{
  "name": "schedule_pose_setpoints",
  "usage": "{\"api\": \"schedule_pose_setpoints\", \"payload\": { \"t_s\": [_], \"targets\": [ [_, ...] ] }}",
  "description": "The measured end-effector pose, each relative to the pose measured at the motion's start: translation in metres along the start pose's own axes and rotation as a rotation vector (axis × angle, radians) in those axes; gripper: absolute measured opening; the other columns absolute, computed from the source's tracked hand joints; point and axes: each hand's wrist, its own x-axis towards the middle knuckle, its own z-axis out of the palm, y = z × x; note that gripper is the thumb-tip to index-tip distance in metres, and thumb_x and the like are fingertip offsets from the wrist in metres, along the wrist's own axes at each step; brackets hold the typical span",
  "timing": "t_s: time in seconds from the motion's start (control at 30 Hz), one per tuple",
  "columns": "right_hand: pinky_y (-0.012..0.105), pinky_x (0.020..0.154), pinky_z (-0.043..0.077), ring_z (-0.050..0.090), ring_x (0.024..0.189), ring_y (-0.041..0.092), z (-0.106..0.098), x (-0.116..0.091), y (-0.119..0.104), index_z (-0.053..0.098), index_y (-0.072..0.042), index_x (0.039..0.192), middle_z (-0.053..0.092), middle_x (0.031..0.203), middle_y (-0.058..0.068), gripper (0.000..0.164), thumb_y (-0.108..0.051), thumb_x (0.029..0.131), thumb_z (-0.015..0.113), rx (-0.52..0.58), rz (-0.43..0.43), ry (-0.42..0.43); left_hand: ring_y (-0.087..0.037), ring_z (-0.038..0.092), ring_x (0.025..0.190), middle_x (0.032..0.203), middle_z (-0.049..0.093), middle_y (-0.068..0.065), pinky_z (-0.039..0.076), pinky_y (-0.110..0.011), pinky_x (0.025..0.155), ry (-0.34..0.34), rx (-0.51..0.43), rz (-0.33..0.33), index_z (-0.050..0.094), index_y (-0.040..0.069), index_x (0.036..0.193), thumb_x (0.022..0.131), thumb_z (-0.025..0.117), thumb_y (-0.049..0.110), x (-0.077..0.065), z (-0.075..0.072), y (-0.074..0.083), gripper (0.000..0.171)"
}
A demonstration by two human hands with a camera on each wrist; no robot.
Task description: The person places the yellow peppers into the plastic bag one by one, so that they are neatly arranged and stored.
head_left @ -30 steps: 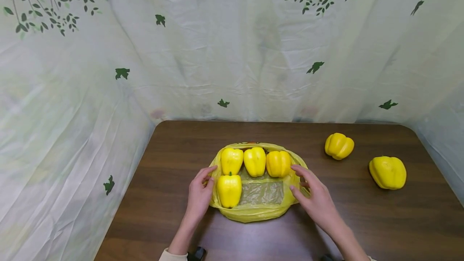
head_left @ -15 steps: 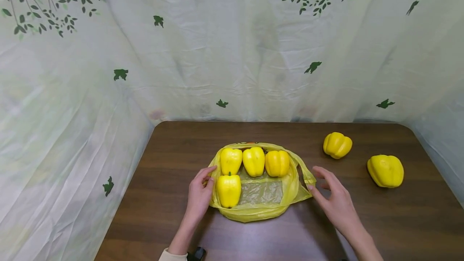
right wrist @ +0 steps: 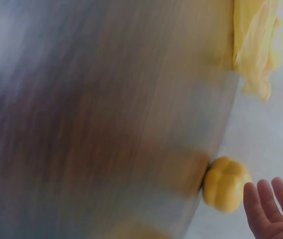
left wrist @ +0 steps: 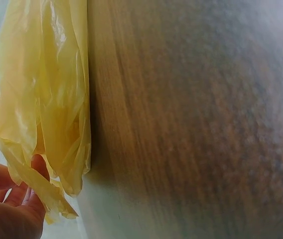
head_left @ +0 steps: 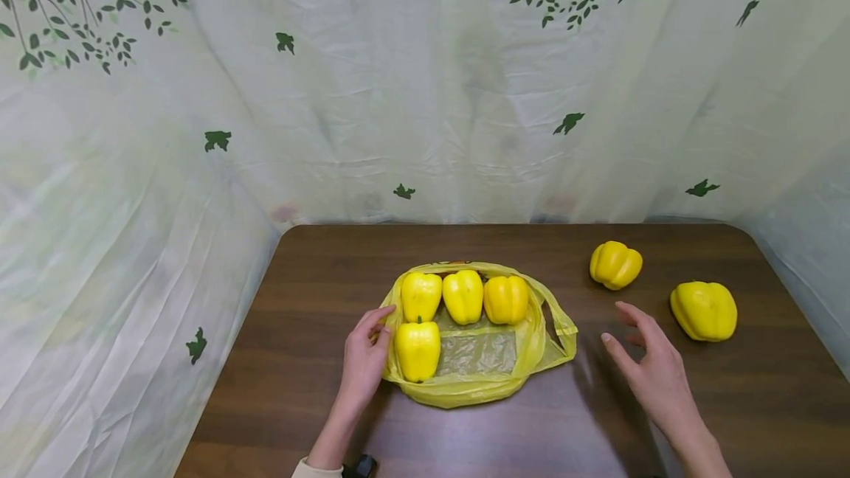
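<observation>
A yellow plastic bag (head_left: 478, 391) lies spread on the table with its mouth wide. Inside it, three yellow bell peppers (head_left: 462, 297) line the back, and another bell pepper (head_left: 417, 352) sits front left. My left hand (head_left: 366, 352) holds the bag's left edge; in the left wrist view the fingers (left wrist: 39, 167) are hooked through its handle strip. To the right of the bag, my right hand (head_left: 654, 371) hovers with fingers spread and nothing in it. Beyond it are two loose bell peppers, one farther back (head_left: 615, 265) and one to the right (head_left: 704, 311).
The brown wooden table (head_left: 345, 249) has rounded back corners. Behind and beside it hangs a pale curtain (head_left: 425, 109) printed with leaves. The bag's right handle (head_left: 561, 334) sticks out over the table.
My right hand has pulled the bag's right handle outward, let it go and moved right, towards the loose peppers. My left hand has stayed at the bag's left edge.
</observation>
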Motion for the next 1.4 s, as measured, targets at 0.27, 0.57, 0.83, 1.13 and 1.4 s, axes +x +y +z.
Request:
{"api": "schedule_pose_setpoints", "payload": {
  "t_s": [0.27,0.57,0.83,1.13,1.4],
  "targets": [
    [0.046,0.086,0.049,0.055,0.108,0.042,-0.020,0.002,0.019,0.045,-0.006,0.144,0.051,0.133,0.022,0.060,-0.023,0.092,0.070,-0.027,0.030,0.019,-0.021,0.058,0.093,0.120,0.063,-0.003,0.050,-0.028,0.081,0.004,-0.012,-0.008,0.068,0.011,0.124,0.094,0.057,-0.003,0.000,0.000,0.001,0.035],
    [0.005,0.092,0.029,0.048,0.113,0.040,-0.041,0.003,0.041,0.045,-0.003,0.143,0.051,0.135,0.023,0.062,-0.022,0.091,0.072,-0.060,0.035,0.099,-0.021,0.057,0.092,0.119,0.063,-0.003,0.049,-0.027,0.080,0.009,-0.022,-0.013,0.068,0.011,0.124,0.094,0.055,-0.004,-0.002,-0.001,0.002,0.036],
    [0.069,0.087,0.033,0.042,0.112,0.052,-0.060,0.011,0.049,0.045,0.002,0.141,0.048,0.133,0.032,0.060,-0.019,0.090,0.071,-0.130,0.077,0.171,-0.021,0.057,0.091,0.120,0.063,-0.002,0.049,-0.027,0.078,0.004,-0.017,-0.006,0.068,0.011,0.124,0.093,0.055,-0.005,-0.002,0.000,0.001,0.037],
    [0.066,0.085,0.029,0.039,0.112,0.054,-0.076,0.030,0.055,0.044,0.005,0.140,0.046,0.133,0.035,0.061,-0.019,0.090,0.070,-0.171,0.107,0.184,-0.021,0.056,0.090,0.119,0.064,-0.002,0.049,-0.026,0.077,0.002,-0.029,0.004,0.069,0.011,0.123,0.093,0.056,-0.006,-0.002,0.000,-0.001,0.037],
    [0.071,0.098,0.023,0.031,0.124,0.058,-0.082,0.042,0.061,0.032,0.005,0.148,0.033,0.146,0.035,0.072,-0.027,0.093,0.066,-0.184,0.193,0.117,-0.021,0.056,0.091,0.120,0.063,-0.004,0.049,-0.025,0.077,-0.009,-0.043,0.010,0.068,0.010,0.124,0.093,0.056,-0.005,-0.001,0.000,-0.002,0.036]
  ]
}}
